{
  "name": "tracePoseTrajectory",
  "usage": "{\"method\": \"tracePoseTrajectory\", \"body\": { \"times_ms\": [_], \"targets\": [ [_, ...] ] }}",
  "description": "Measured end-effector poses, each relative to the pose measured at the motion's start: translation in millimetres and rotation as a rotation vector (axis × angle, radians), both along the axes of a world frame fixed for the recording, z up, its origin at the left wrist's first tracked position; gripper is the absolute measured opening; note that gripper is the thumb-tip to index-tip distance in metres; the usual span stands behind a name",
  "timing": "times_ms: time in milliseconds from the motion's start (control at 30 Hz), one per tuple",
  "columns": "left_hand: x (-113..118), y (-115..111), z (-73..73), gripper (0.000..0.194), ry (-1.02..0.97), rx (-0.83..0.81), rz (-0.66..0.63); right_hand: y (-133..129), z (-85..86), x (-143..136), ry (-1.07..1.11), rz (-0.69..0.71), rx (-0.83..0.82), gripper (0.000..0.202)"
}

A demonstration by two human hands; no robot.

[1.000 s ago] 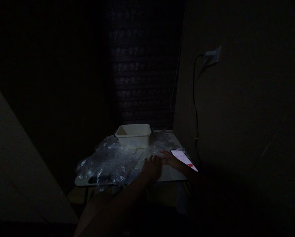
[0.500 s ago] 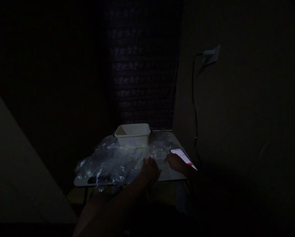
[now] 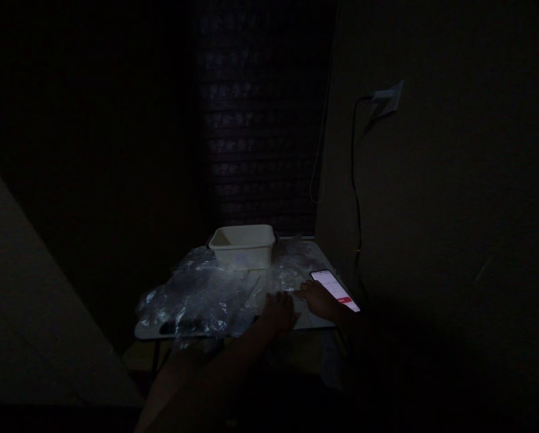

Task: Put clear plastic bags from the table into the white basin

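Since half a second ago, the bare right hand [image 3: 318,300], in the lower right-centre of the frame, has moved slightly leftward, and the bare left hand [image 3: 279,311] slightly rightward, so their gap is narrower. The black-edged phone with bright screen [image 3: 328,280] shows more of its red bar.

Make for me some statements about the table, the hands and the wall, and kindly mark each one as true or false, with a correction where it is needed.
1. The pale tub stands toward the far side of the table. True.
2. Both hands are inside the tub. False: the left hand and the right hand are in front of it, toward the near side.
3. The phone is at the right side of the table. True.
4. Its screen is dark. False: it is lit.
5. Clear plastic covers much of the table's left part. True.
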State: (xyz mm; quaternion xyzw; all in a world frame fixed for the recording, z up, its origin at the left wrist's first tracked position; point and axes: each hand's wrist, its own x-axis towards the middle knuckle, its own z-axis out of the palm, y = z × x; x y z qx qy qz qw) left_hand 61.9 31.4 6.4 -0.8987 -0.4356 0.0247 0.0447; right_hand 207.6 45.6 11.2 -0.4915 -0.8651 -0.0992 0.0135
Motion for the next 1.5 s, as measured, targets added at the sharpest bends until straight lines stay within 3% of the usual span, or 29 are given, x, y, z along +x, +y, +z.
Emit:
{"method": "tracePoseTrajectory", "body": {
  "times_ms": [233, 667, 1067, 1300, 1500],
  "targets": [
    [2, 2, 2.4, 0.050, 0.008, -0.004, 0.008, -1, 3.2, 0, -0.030, -0.071, -0.010, 0.033],
    [1, 4, 1.7, 0.050, -0.032, 0.070, -0.025, 2, 2.4, 13, 0.095, -0.045, -0.001, 0.031],
    [2, 3, 1.0, 0.048, -0.019, 0.085, -0.023, -3, 3.8, 12, -0.027, -0.014, -0.002, 0.027],
    [3, 1, 3.7, 0.048, -0.014, 0.054, -0.020, -1, 0.6, 9, 0.004, 0.005, 0.054, 0.036],
    [3, 3, 4.8, 0.048, -0.023, 0.026, -0.006, 0, -1.9, 9, -0.013, -0.017, 0.042, 0.030]
  ]
}}
